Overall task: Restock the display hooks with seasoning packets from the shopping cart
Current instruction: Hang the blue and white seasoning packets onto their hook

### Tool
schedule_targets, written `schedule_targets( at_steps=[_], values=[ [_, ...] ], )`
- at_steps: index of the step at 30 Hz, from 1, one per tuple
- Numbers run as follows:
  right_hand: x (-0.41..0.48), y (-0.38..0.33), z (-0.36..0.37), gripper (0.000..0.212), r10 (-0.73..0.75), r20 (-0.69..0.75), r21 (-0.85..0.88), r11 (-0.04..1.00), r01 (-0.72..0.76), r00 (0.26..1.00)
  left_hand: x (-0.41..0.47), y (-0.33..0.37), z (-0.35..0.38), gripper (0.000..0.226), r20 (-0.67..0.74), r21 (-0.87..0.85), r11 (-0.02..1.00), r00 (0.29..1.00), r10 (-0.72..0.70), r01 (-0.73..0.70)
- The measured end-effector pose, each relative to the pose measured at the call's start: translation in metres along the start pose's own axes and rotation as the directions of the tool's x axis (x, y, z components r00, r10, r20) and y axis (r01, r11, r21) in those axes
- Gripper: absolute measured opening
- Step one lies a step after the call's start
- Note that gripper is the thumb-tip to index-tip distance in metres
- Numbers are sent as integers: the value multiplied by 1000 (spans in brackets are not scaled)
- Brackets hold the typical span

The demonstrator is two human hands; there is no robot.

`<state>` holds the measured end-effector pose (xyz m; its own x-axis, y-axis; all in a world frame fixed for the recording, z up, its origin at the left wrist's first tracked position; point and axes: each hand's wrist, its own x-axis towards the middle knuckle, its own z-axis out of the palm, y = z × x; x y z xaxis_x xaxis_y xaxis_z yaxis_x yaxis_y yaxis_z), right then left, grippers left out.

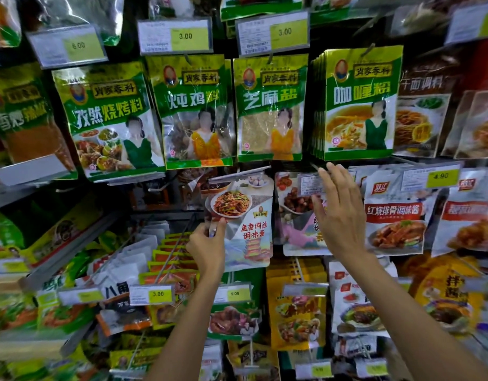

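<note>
Packet (245, 224), a sauce pouch picturing a stir-fry, is just left of the tag (310, 184), my left hand (207, 248) pinching its left edge; my right hand (339, 215), fingers (339, 185) spread, touches the tag.

One left hand (207, 243), one right hand (340, 215), five green front packets (270, 105) along upper row, three 3.00 tags (185, 36)
</note>
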<state>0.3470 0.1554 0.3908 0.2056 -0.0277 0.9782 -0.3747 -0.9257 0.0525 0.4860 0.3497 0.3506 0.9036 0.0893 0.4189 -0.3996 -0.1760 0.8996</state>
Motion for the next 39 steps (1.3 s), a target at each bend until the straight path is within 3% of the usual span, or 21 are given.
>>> schedule_targets(
  at_steps=[6,13,20,24,27,30,33,35,39],
  values=[
    [1,0,-2,44,-6,-6,12,1000,6,1000,11,8,20,30,-90,15,989,985,-146,148],
    [0,-5,-11,45,22,35,46,999,-24,999,16,7,38,32,-54,-74,972,972,-229,225],
    [-35,-12,-38,43,120,91,76,989,-127,989,7,-7,26,26,-1,-46,977,978,-209,209],
    [-73,-15,-63,44,244,221,58,963,-263,944,-23,-16,10,34,-65,69,997,998,-24,29],
    [-110,-11,-87,42,380,348,54,904,-423,857,-70,-20,11,24,30,117,969,976,214,-216],
    [-152,3,-118,35,536,471,36,782,-622,701,-131,-19,28,21,291,13,937,898,330,-348],
    [-198,25,-157,29,687,521,-50,618,-785,507,-205,-18,50,25,572,-93,948,763,301,-305],
    [-228,43,-188,25,785,464,-131,519,-845,410,-255,-18,66,23,727,-133,960,635,263,-245],
    [-293,82,-260,17,918,333,-255,307,-917,215,-352,-16,99,21,887,-116,978,424,181,-175]
  ],
)
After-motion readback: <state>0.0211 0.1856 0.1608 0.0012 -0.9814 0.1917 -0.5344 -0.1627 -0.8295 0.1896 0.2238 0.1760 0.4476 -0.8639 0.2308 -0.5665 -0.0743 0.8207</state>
